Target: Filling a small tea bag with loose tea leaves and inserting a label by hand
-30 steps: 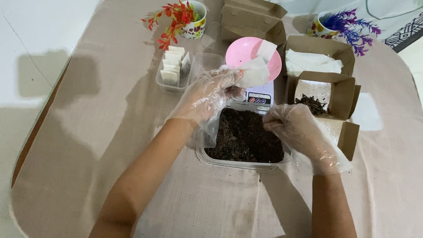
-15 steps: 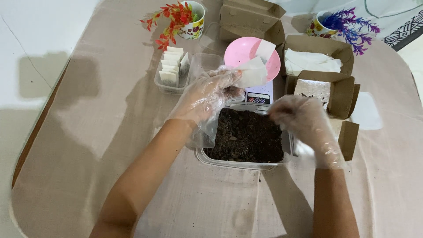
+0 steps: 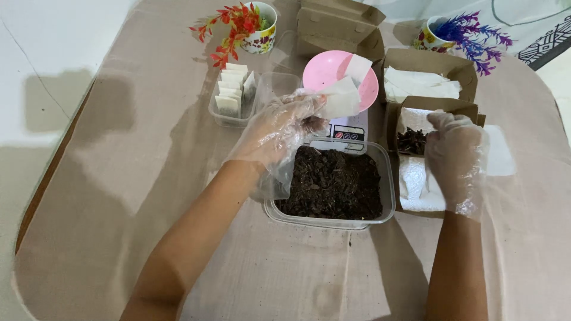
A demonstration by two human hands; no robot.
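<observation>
My left hand (image 3: pixel 284 129), in a loose clear plastic glove, pinches a small white paper sachet (image 3: pixel 340 98) just in front of a pink bowl (image 3: pixel 328 72). The bowl stands on a small white scale (image 3: pixel 348 134). Below it sits a clear plastic container (image 3: pixel 388 205) filled with dark dried leaves (image 3: pixel 333 184). My gloved right hand (image 3: pixel 455 153) hovers over an open cardboard box (image 3: pixel 437 104) right of the container. Its fingers are bunched and point down beside a small heap of dark leaves (image 3: pixel 410 141) on white paper. What its fingertips hold is hidden.
A small clear tray (image 3: pixel 231 100) of filled white sachets stands at the left. Another cardboard box (image 3: pixel 425 83) with white paper and a closed box (image 3: pixel 348 24) stand behind. Cups with red flowers (image 3: pixel 247 24) and purple flowers (image 3: pixel 455 32) stand at the back. The beige-covered table's edge (image 3: pixel 44 184) runs down the left.
My right hand has lifted off the dark leaves in the container and moved right, over the open cardboard box. My left hand with the sachet has stayed put.
</observation>
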